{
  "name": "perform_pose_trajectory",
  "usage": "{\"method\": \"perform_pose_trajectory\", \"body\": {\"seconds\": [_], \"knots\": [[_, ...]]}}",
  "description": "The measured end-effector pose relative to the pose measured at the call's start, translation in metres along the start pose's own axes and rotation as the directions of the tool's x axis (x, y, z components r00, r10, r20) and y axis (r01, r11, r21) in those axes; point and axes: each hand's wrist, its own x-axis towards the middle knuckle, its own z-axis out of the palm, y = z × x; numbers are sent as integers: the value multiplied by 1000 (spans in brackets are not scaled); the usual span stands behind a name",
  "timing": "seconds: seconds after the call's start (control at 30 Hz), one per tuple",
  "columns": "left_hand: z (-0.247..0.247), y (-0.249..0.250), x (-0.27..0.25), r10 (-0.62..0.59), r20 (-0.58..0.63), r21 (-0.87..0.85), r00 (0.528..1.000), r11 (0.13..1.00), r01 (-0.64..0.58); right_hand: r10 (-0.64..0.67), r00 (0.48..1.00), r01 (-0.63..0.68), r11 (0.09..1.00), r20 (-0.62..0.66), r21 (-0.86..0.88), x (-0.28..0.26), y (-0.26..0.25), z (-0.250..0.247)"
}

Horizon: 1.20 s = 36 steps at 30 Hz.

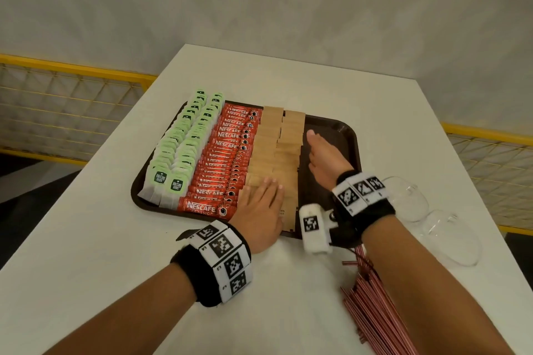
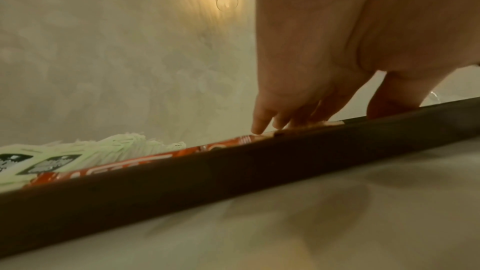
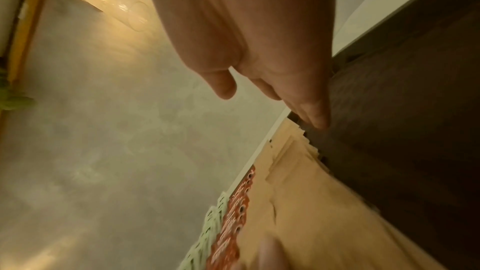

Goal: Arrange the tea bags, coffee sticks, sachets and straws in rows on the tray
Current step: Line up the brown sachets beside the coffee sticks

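White table (image 1: 288,89) carries a brown tray (image 1: 347,135). Filling the tray left to right: green tea bags (image 1: 178,153), red coffee sticks (image 1: 225,158), tan sachets (image 1: 277,141); right part bare. Red straws (image 1: 375,311) piled on table, near right. Left hand (image 1: 261,204) flat, fingers straight, pressing near sachets. Right hand (image 1: 324,157) fingers straight together, edge against sachets' right side.

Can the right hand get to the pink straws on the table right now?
Probably yes. The right hand lies open on the tray beside the brown sachets, holding nothing. The straws lie uncovered on the table under that forearm, so pulling back should reach them.
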Motion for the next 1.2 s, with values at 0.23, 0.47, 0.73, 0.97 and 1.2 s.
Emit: {"method": "perform_pose_trajectory", "body": {"seconds": [0.23,0.47,0.73,0.97,1.2], "knots": [[2,-2,0,13,-3,-42,1000,999,-13,-43,996,29,983,-75,-179,54,-22,5],[1,-3,2,19,9,-69,1000,997,-18,7,1000,-8,998,-19,-61,69,-20,7],[1,-4,3,15,10,-63,1000,998,-15,48,999,-50,993,-20,-108,72,-26,10],[0,-2,2,20,2,-80,1000,997,-19,-39,995,11,956,-90,-293,76,-34,7],[-2,-4,0,3,-5,-99,1000,995,-4,-57,997,45,979,-55,-197,72,-31,8]]}}
